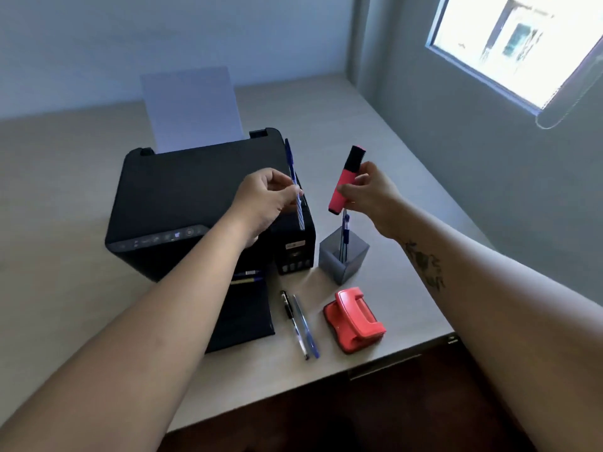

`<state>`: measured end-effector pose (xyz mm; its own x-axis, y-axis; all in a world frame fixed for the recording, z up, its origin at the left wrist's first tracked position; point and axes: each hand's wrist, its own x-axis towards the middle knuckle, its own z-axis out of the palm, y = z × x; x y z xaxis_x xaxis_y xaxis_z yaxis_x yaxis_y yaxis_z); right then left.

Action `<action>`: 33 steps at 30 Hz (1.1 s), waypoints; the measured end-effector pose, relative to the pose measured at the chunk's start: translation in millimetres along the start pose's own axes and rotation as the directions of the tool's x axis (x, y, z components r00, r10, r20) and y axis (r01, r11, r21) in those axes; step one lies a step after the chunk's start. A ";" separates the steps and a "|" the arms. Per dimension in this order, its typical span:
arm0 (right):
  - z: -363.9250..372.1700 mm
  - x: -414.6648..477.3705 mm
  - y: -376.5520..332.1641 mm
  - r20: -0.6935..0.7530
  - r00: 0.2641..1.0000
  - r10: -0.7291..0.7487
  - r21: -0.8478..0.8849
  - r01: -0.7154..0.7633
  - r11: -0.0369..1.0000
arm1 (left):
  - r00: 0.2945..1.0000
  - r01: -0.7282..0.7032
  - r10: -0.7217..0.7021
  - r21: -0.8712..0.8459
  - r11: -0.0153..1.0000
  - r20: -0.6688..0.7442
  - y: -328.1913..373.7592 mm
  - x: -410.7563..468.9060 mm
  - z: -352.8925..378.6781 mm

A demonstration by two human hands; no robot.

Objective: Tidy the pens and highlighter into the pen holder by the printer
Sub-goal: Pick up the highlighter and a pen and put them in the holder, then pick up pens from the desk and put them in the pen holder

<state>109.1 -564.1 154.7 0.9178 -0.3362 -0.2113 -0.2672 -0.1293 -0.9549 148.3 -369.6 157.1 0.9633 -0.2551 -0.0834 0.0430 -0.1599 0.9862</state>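
Observation:
My left hand (pixel 262 199) pinches a blue pen (pixel 294 184), held nearly upright above the printer's right side. A pink highlighter (pixel 345 181) with a black cap is gripped by my right hand (pixel 372 197), just above the grey square pen holder (pixel 343 257). The holder stands to the right of the black printer (pixel 182 203) and has a blue pen (pixel 345 234) standing in it. Two more pens, a black one (pixel 292 321) and a blue one (pixel 306 327), lie side by side on the desk in front of the holder.
A red hole punch (pixel 354 319) sits near the desk's front right edge. Two pens (pixel 246 277) lie on the printer's black output tray (pixel 243 316). White paper (pixel 192 109) stands in the printer's rear feed. A wall runs along the desk's right side.

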 end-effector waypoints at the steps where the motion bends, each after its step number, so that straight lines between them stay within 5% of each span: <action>1: -8.4 0.3 7.0 -0.014 1.000 0.015 -0.003 -0.015 1.000 | 1.000 -0.009 0.009 0.035 0.999 0.000 -4.6 0.1 14.9; 7: -32.8 -9.2 52.5 -0.097 0.991 0.090 -0.206 -0.109 0.972 | 0.999 0.000 0.009 0.169 0.986 -0.054 -38.2 -6.4 84.2; 15: -24.8 -13.0 89.7 -0.027 0.991 0.131 -0.303 -0.133 0.944 | 0.992 0.094 -0.068 0.270 0.958 -0.105 -79.9 -17.2 113.4; 33: -9.8 -14.8 113.1 0.043 0.987 0.157 -0.375 -0.130 0.918 | 0.990 0.100 -0.042 0.459 0.883 -0.134 -108.8 -44.5 62.1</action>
<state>62.4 -582.9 51.8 0.8762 -0.3124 -0.3671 -0.4745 -0.4246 -0.7711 84.4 -400.1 44.6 0.9874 -0.1184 -0.1052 0.0124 -0.6045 0.7965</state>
